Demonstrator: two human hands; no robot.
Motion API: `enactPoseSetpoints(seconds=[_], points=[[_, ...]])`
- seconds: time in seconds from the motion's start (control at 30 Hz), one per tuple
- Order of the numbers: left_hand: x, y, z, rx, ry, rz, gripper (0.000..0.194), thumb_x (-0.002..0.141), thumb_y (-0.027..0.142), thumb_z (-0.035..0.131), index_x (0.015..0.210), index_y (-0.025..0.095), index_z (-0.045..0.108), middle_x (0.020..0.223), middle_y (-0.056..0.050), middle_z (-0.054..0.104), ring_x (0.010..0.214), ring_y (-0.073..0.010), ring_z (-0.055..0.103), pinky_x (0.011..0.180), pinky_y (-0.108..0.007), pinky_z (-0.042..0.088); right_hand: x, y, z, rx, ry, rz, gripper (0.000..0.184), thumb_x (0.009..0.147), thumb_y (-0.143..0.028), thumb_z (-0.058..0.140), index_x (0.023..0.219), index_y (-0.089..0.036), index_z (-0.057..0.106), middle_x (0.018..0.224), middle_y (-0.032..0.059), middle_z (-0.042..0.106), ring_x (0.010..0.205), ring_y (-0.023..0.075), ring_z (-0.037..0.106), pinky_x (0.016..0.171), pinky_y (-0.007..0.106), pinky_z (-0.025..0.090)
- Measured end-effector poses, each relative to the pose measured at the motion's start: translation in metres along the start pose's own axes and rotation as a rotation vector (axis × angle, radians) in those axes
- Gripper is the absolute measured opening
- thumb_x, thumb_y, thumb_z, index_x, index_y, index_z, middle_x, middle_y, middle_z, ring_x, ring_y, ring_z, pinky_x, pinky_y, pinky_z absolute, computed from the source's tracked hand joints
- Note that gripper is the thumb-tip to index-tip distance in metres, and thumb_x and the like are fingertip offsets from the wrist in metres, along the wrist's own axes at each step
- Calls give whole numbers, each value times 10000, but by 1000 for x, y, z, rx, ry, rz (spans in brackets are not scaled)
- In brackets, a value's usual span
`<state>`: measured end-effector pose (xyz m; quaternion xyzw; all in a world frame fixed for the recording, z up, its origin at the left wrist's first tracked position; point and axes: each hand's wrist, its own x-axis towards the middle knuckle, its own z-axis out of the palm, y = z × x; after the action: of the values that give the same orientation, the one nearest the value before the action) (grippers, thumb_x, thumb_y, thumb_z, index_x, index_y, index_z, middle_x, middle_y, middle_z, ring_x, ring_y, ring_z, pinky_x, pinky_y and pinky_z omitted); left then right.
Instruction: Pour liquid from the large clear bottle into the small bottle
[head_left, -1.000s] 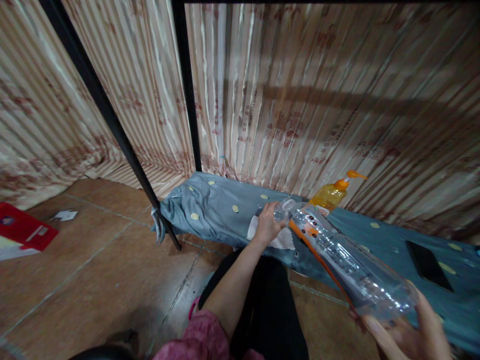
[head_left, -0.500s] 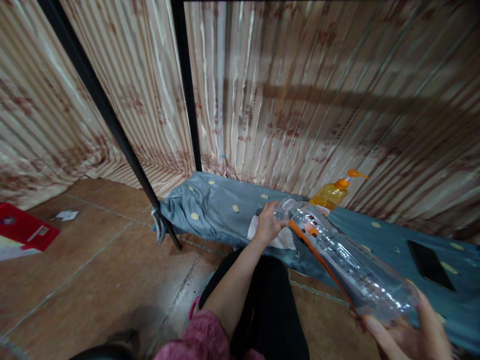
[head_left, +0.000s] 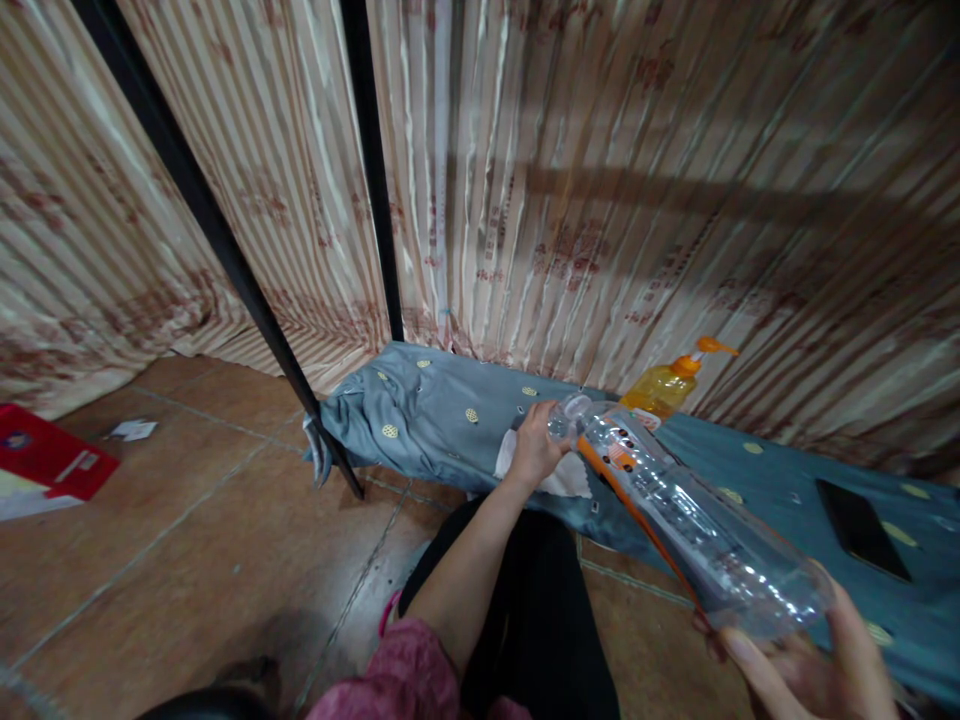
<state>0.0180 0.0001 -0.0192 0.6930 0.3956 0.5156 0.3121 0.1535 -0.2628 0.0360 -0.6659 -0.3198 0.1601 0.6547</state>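
A large clear plastic bottle (head_left: 697, 520) with an orange strip and small orange and black prints lies slantwise between my hands. My left hand (head_left: 538, 450) is closed round its narrow end. At the wide end, my right hand (head_left: 810, 650) grips the bottle from below and the side. Behind the bottle stands a pump bottle (head_left: 664, 388) of yellow liquid with an orange pump head; its lower part is partly hidden. Below my left hand a white cloth or tissue (head_left: 566, 478) lies on the blue-grey fabric.
The blue-grey fabric with yellow prints (head_left: 435, 410) covers a low shelf. A black phone (head_left: 862, 528) lies on its right part. Black metal posts (head_left: 225, 250) rise at the left. Striped curtains (head_left: 570, 200) hang behind. A red box (head_left: 56, 455) is on the tiled floor (head_left: 187, 540).
The wide end of the bottle and my right hand have shifted very slightly left. My left hand keeps its hold on the narrow end.
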Motion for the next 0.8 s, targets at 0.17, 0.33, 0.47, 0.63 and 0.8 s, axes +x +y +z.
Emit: enactPoseSetpoints(seconds=[0.17,0.33,0.47,0.63,0.8], points=[[0,-1,1,4,5,-4,550,694,111,801,1196,201,597,1188,-100,677,1151,-293,663,1053,-465,547,0,1,0,65,-19,31,1196,560,-381,978,1599,-201,413,1422,186,605,843,264,733,812,391,617],[1,-2,2,21,4,-2,549,700,95,788,1206,181,594,1205,-119,675,1167,-296,660,1065,-464,541,-1,7,-2,82,-13,103,1218,539,-343,991,1600,-202,411,1339,190,658,742,230,725,718,340,618],[1,-3,2,26,1,3,559,698,101,796,1208,201,591,1203,-104,674,1171,-293,660,1066,-462,543,-3,9,-1,107,12,106,1226,533,-338,991,1604,-222,406,1403,188,617,746,221,722,696,329,613],[1,-4,2,23,3,3,555,710,125,805,1213,213,588,1209,-98,675,1169,-291,661,1060,-464,549,-4,9,1,126,-5,72,1225,534,-313,991,1603,-201,404,1428,200,595,800,231,720,751,344,612],[1,-2,0,16,-1,5,554,701,97,794,1206,204,594,1206,-103,673,1170,-293,660,1065,-464,547,-4,10,0,93,7,68,1196,548,-334,986,1595,-201,422,1376,190,632,708,210,713,719,342,613]])
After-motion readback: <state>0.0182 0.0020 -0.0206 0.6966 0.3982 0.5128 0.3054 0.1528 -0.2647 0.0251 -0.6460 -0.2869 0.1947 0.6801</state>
